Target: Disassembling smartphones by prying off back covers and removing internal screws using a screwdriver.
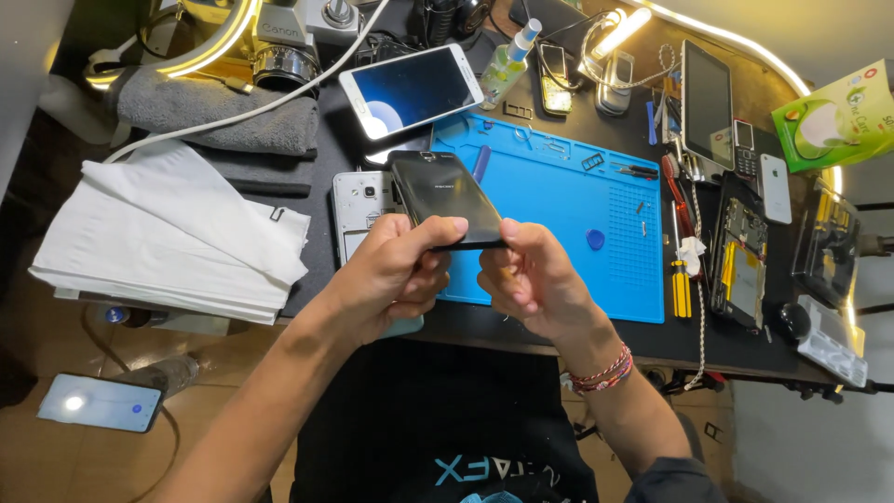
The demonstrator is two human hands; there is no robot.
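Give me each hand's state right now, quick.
Left hand: closed on the black phone, thumb on its near edge.
Right hand: closed on the same phone's near edge, thumb on top.

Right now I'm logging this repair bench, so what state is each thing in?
black phone: back up, held above the blue mat
left hand: gripping the phone's lower edge
right hand: gripping the same edge
white phone: screen lit
white phone back: face down
floor phone: screen lit
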